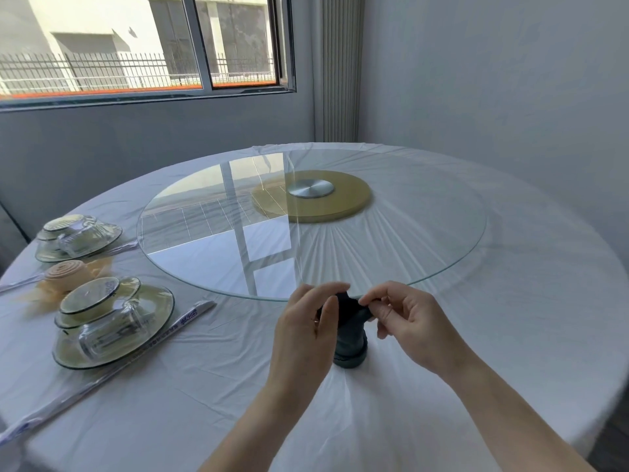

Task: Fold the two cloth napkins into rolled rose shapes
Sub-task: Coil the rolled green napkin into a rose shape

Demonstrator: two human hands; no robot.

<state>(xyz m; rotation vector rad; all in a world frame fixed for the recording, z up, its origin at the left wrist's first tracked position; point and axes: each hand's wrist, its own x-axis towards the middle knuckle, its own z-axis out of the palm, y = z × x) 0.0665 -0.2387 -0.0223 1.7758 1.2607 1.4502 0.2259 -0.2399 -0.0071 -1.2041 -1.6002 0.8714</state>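
A dark napkin [350, 345], rolled into a short upright cylinder, stands on the white tablecloth near the front edge of the glass turntable. My left hand [306, 332] grips its left side, fingers curled over the top. A loose dark flap at the top of the roll is pinched by the thumb and fingers of my right hand [405, 321]. The lower coil shows between my hands; the upper part is mostly hidden. At the far left, a peach napkin [66, 272] rolled into a rose lies on the cloth between two place settings.
A round glass turntable [204, 260] on a yellow base [354, 202] fills the table's middle. Two settings of stacked plates, bowls and upturned glasses [112, 321] [76, 236] sit at the left, with wrapped chopsticks [190, 316] beside them. A window and grey walls stand behind.
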